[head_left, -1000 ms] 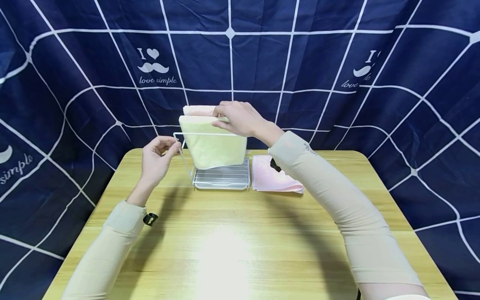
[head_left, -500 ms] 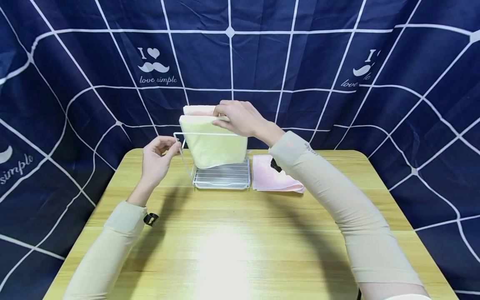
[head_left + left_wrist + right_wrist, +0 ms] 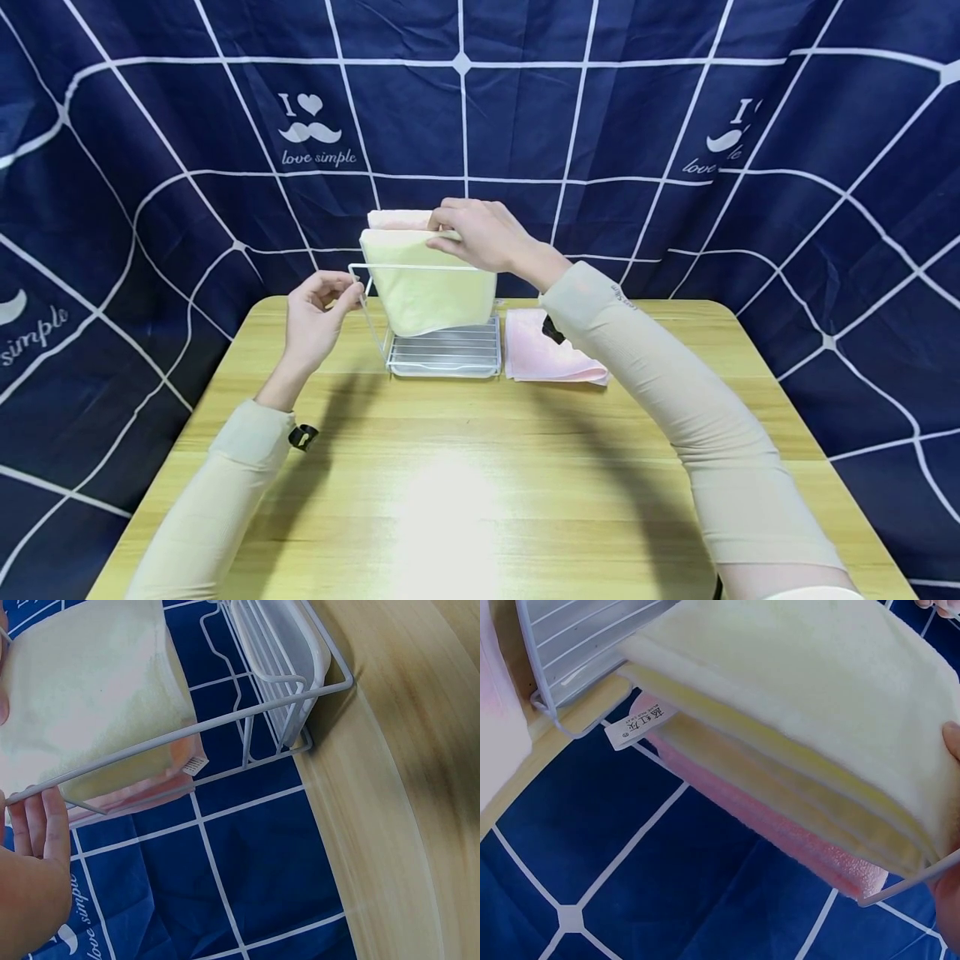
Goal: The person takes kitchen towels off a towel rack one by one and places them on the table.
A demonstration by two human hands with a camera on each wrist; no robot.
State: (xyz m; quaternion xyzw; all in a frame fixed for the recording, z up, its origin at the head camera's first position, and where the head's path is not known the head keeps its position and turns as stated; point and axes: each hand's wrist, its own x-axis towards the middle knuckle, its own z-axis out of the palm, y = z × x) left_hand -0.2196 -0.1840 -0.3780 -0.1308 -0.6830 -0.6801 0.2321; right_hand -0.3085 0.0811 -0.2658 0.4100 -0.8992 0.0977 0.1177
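Observation:
My right hand [image 3: 487, 237] pinches the top edge of a folded pale yellow towel [image 3: 431, 296], thumb on its near face. The towel hangs inside the white wire rack [image 3: 370, 325], its lower edge above the slatted base. Behind it a pink towel [image 3: 397, 220] shows along the top; in the right wrist view the pink towel [image 3: 757, 825] lies against the yellow layers, near a white label [image 3: 636, 726]. My left hand [image 3: 315, 321] pinches the rack's upper left corner. The left wrist view has its fingers [image 3: 45, 825] at the rack's top bar [image 3: 150, 744].
A folded light pink towel [image 3: 547, 354] lies on the wooden table [image 3: 360, 500] just right of the rack. A white tray [image 3: 442, 369] sits under the rack's wires. Dark blue gridded cloth [image 3: 525, 125] hangs behind and at both sides.

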